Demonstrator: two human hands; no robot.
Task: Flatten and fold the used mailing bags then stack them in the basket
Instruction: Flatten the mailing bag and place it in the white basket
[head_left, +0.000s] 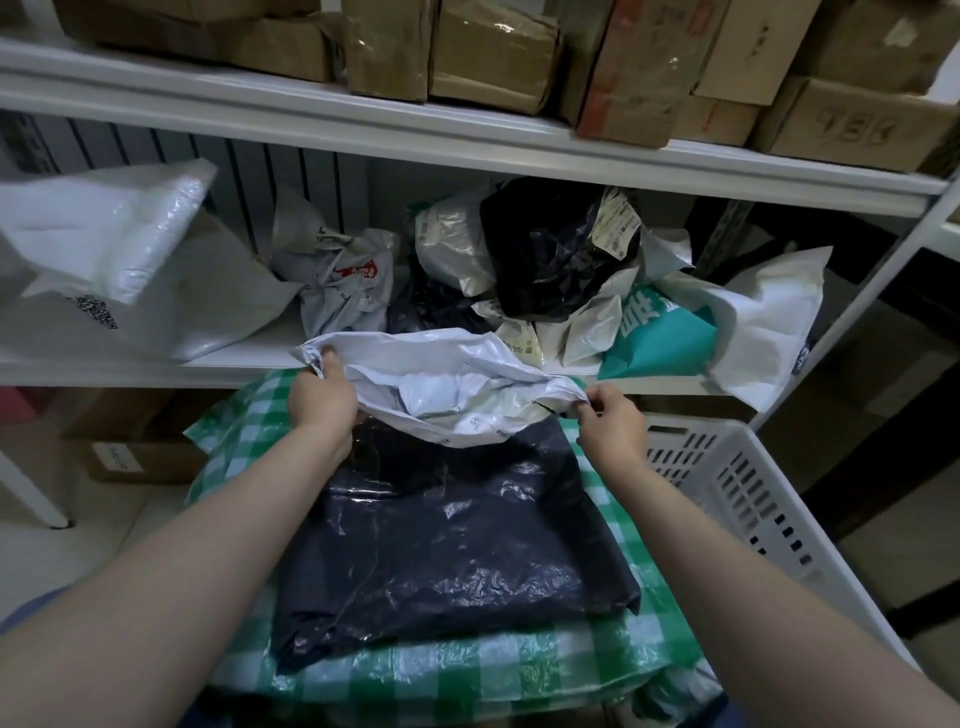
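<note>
Both my arms reach forward: my left hand (322, 400) grips one end of the crumpled white mailing bag (441, 395), my right hand (610, 418) pinches the other, above one flattened dark bag (447, 540). One white basket (748, 488) sits right.

Large white characters, cropped by folds and unreadable as a word, on teal plastic mailing bag (657, 338). Left of it, black-and-white crumpled bag pile carries pale shipping label (618, 221), print too small. Far left, white padded mailer (104, 244) shows dark QR-like code. Above-right, brown cardboard box (852, 124), scrawled digits, illegible.
</note>
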